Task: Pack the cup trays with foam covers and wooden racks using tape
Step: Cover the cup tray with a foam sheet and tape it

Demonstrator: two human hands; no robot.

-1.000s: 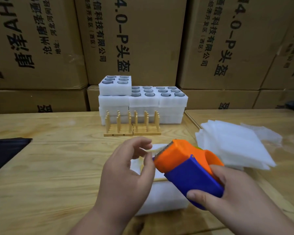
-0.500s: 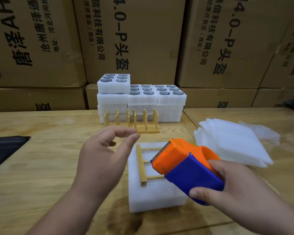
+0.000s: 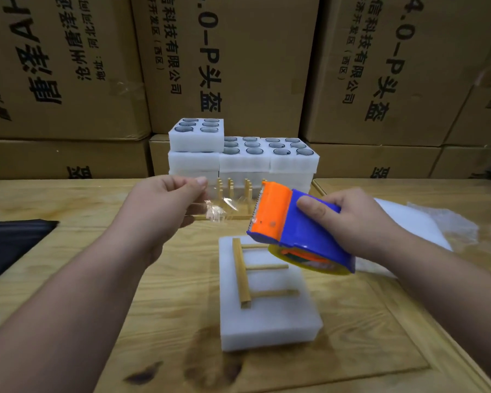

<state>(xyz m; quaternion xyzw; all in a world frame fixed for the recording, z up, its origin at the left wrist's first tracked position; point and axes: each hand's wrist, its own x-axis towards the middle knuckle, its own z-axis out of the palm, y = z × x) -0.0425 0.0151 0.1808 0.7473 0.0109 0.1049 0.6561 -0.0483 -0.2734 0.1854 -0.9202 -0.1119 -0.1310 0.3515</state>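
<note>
A white foam-covered cup tray (image 3: 270,321) lies on the wooden table with a wooden rack (image 3: 247,275) flat on top of it. My right hand (image 3: 357,222) grips an orange and blue tape dispenser (image 3: 292,236) above the tray's far right corner. My left hand (image 3: 165,205) pinches the end of a clear strip of tape (image 3: 224,205), stretched from the dispenser's toothed edge to my fingers. The strip hangs in the air, clear of the tray.
A stack of foam cup trays (image 3: 238,160) with open cups stands at the back, with upright wooden racks (image 3: 233,191) in front. Foam cover sheets (image 3: 414,222) are piled at the right. A black object (image 3: 9,239) lies at the left edge. Cardboard boxes (image 3: 227,58) form the back wall.
My left hand pulled a length of clear tape out to the left and both hands rose; the dispenser tilted and moved up and away, uncovering more of the tray and rack.
</note>
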